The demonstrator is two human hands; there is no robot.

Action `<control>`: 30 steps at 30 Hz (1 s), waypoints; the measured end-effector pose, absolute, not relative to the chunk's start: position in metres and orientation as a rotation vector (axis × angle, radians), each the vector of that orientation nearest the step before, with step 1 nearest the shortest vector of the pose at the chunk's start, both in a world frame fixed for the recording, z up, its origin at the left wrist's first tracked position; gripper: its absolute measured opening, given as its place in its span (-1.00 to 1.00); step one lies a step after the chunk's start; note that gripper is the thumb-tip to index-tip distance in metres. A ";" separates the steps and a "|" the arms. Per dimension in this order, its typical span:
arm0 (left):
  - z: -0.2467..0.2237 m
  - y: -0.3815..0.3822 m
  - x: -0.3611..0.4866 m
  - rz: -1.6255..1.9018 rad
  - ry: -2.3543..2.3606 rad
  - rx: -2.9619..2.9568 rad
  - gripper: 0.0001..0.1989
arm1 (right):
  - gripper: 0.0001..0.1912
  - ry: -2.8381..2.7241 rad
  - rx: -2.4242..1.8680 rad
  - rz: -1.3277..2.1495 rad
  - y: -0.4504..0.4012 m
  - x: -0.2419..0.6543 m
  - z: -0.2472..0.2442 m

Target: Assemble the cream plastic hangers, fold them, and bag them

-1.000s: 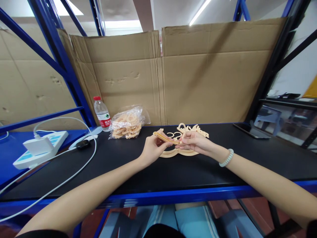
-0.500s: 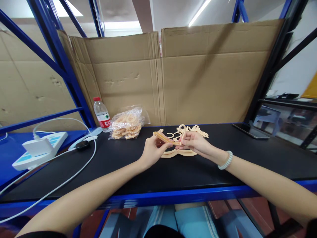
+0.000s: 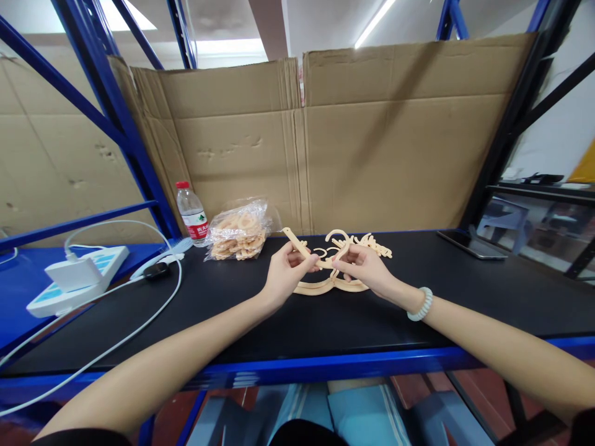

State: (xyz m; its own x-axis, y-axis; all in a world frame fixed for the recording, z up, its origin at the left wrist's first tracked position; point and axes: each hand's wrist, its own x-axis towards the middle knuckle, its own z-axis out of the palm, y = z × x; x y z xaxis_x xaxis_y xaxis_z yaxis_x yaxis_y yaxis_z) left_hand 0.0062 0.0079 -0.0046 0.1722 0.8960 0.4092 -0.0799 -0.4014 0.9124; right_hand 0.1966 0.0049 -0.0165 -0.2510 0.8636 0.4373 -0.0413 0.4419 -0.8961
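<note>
1. A pale hanger arm (image 3: pixel 295 241) is held above the middle of the table (image 3: pixel 279 337), raised at its outer end; the left hand (image 3: pixel 281 275) has its fingers clamped on it.
2. The right hand (image 3: pixel 367 266) pinches a hanger hook (image 3: pixel 338 233), fingers closed low on it so its curve stands free. The pieces seem to meet between the hands, though the fingers hide the join.
3. Just below, curved hanger parts (image 3: pixel 313 288) lie flat, within easy reach.
4. Small loose pieces (image 3: pixel 374 244) are heaped towards the far edge, probably for picking singly.
5. By the far-left corner, a clear bag (image 3: pixel 239 230) keeps similar pieces together beside a bottle (image 3: pixel 193 215).
6. A phone (image 3: pixel 476 246) lies near the far-right corner, well apart from the hands.
</note>
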 end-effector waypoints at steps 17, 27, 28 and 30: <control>-0.013 0.007 0.009 1.095 0.804 1.417 -0.76 | -0.69 -1.498 -0.744 1.003 0.024 0.211 -0.014; -0.009 0.011 0.008 1.163 0.791 1.231 -0.77 | -0.90 -2.300 -0.992 -0.083 0.071 0.253 -0.026; -0.009 0.011 0.008 1.165 0.787 1.226 -0.77 | -0.89 -2.333 -1.020 -0.129 0.073 0.252 -0.028; -0.009 0.010 0.008 1.167 0.783 1.222 -0.76 | -0.89 -2.368 -1.074 -0.185 0.076 0.250 -0.033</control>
State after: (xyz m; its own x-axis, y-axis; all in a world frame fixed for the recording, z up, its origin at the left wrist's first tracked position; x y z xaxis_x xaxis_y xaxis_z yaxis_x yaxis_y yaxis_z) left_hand 0.0080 0.0105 -0.0090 0.2670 0.9553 0.1272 -0.2450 -0.0603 0.9676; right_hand 0.2504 0.0758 -0.0332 -0.5442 0.6604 0.5175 0.7327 0.6745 -0.0902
